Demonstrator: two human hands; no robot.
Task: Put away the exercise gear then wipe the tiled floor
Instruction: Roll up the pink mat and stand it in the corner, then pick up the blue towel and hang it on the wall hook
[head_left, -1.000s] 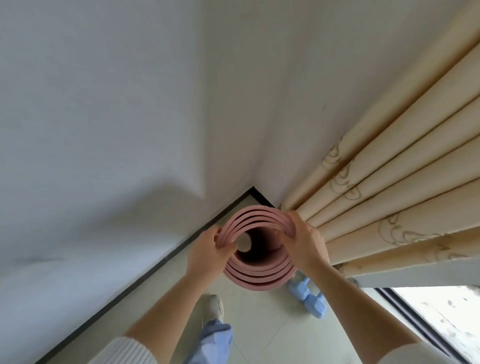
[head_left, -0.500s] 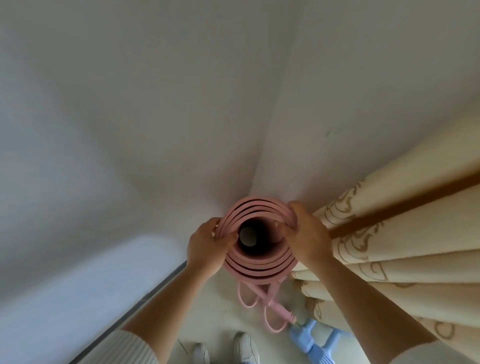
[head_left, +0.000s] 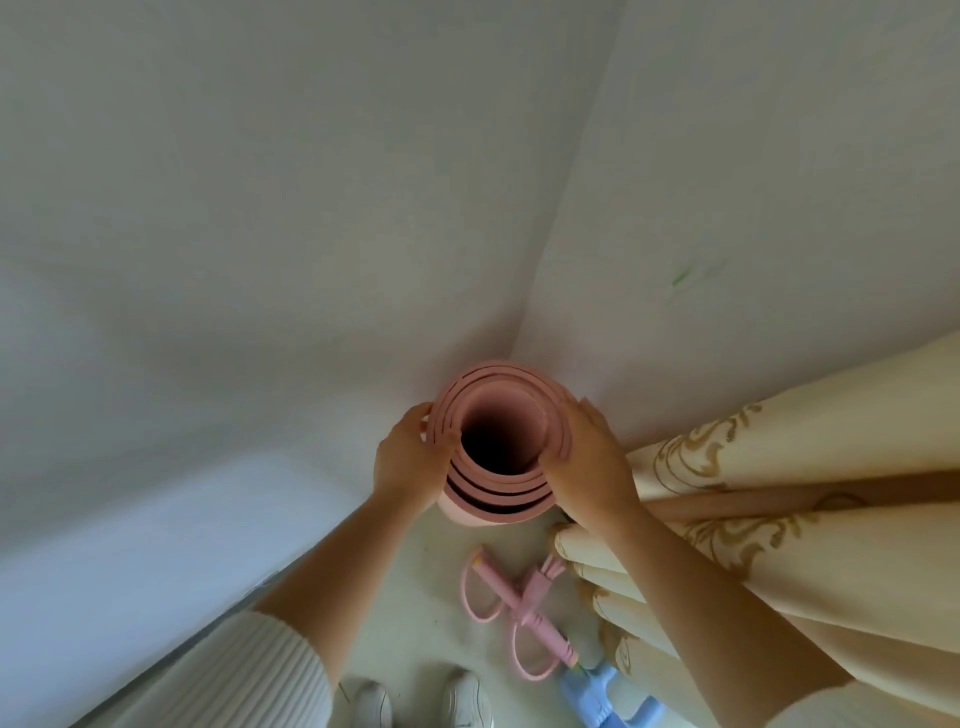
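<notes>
Pink foam, rolled into a loose tube, the exercise mat (head_left: 501, 496) stands on end in the corner where two pale walls (head_left: 260, 234) meet. Its long axis is vertical and its open top end faces straight up at the camera. The left hand (head_left: 408, 462) grips the left rim, fingers curled round the outer layers. The right hand (head_left: 587, 457) clasps the right rim, thumb on the top edge. A cream patterned curtain (head_left: 779, 519) hangs just beside the mat on the right. On the tiled floor (head_left: 415, 597) nearer the person lie a pink pull-rope exerciser (head_left: 511, 608) and a blue piece of gear (head_left: 602, 696).
</notes>
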